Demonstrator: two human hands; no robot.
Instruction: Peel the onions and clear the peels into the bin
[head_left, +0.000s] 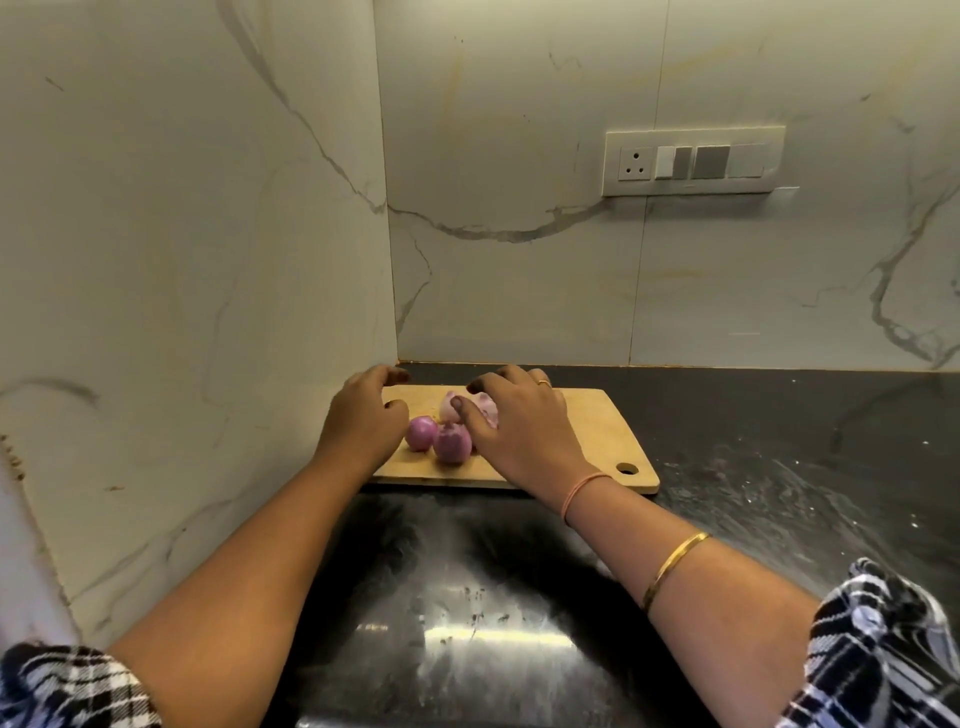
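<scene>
Onions (422, 433), at least three; one board (597, 431).

The pale wooden board (587, 415) looks matt on a black polished-stone surface (467, 597) gleaming with reflections, the walls (519, 260) are glossy grey-veined marble-look slabs, the onions (422, 433) have smooth, slightly shiny purple skin, the sleeves (883, 649) are checked woven cloth, and the bangle (672, 566) is bright gold-coloured metal.

The rear onion (488, 408) — half hidden under the right hand (519, 431); grip unclear.
</scene>
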